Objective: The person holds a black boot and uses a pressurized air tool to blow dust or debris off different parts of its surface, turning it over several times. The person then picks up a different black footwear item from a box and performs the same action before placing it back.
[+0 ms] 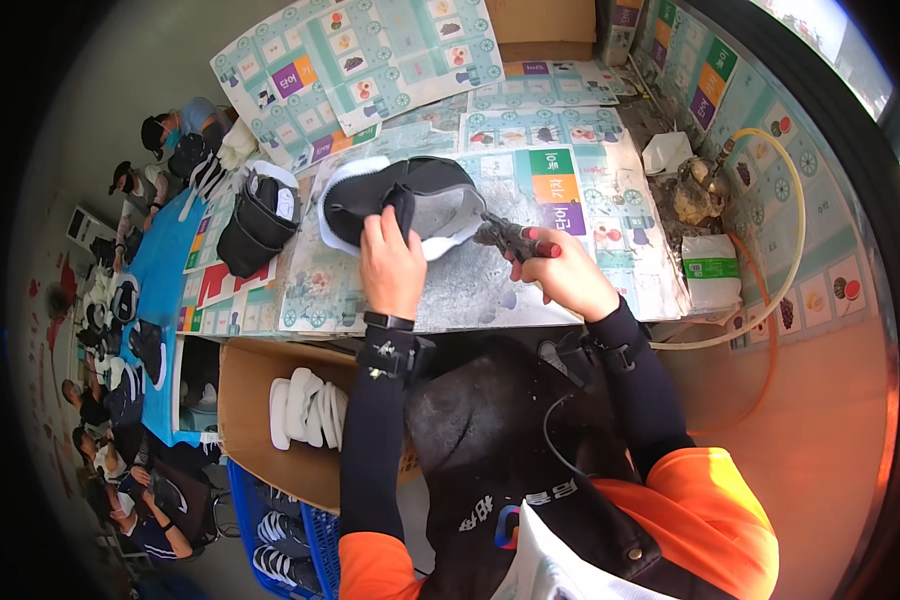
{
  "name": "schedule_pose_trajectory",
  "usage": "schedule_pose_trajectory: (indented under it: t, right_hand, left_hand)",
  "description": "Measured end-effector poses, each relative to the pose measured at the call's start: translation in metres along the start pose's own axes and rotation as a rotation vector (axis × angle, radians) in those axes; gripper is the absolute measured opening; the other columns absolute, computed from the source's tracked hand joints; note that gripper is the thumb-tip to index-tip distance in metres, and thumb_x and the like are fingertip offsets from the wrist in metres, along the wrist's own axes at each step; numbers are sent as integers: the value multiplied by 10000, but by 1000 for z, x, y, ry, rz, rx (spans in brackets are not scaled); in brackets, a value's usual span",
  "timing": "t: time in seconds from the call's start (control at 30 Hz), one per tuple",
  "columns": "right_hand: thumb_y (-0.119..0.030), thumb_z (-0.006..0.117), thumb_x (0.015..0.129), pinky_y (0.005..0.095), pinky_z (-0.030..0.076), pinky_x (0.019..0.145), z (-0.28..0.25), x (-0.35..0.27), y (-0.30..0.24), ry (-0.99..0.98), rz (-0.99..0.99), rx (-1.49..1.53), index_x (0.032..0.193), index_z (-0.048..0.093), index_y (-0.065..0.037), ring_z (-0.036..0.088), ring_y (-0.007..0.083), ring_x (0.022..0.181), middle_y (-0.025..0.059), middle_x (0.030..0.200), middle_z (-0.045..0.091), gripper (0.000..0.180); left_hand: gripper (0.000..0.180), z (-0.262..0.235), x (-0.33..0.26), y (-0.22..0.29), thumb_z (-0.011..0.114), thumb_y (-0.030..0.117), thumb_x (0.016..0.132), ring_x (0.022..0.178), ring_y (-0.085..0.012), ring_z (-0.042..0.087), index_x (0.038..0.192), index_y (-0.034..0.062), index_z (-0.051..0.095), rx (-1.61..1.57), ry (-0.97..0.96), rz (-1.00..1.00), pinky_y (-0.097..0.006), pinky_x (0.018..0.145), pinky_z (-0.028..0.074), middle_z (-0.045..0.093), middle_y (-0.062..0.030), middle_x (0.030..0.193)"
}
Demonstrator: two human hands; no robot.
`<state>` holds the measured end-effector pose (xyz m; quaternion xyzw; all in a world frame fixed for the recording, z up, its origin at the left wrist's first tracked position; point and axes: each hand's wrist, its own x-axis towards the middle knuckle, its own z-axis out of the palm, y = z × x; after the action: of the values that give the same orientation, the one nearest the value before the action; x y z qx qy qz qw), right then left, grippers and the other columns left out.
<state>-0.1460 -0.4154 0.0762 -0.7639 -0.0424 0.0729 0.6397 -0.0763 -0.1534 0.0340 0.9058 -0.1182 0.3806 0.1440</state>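
A black shoe with a white sole edge and grey lining (pixel 358 207) lies on its side on the worktable, its opening turned toward the right. My left hand (pixel 392 272) grips the dark flap at its opening, fingers closed over the material. In my right hand (pixel 570 278) is a dark spray gun with red knobs (pixel 506 240), its nozzle end close to the shoe's opening on the right. Fingers wrap round its handle, partly hidden from view. Further left on the table stands another black shoe (pixel 257 232), with pale material inside.
Printed sheets cover the worktable (pixel 440 300). At right are a yellow hose (pixel 802 215), a crusted container (pixel 702 190) and a white-green packet (pixel 711 265). Below left, a cardboard box (pixel 245 420) holds white pads (pixel 306 408) beside a blue crate (pixel 238 500). Several people work along a blue table (pixel 160 290).
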Motion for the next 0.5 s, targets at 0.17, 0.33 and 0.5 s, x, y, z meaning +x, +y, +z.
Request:
schedule_pose_trajectory:
  t: [0.17,0.33,0.5]
  right_hand:
    - [-95,626,820,528,508,751,-6,-14,14,101,-10,-289,972,663,52,631,529,867,319,862,662,215]
    - [-79,632,811,361,480,627,-4,-16,30,242,-100,-254,965,682,4,590,190,622,105,732,660,181]
    - [-102,635,778,405,484,651,-3,-16,21,158,-93,-295,915,680,13,591,307,635,178,710,629,184]
  left_hand:
    - [330,-21,-32,27,702,131,923,978,-451,681,1232,17,671,-319,-128,-138,-503,829,561,663,-203,1093]
    - [235,-28,-33,33,705,139,979,915,-433,704,1171,5,725,-477,-183,-139,-458,799,566,708,-202,1009]
    - [235,-28,-36,33,714,148,987,887,-422,710,1170,1,733,-474,-177,-151,-442,781,565,715,-204,998]
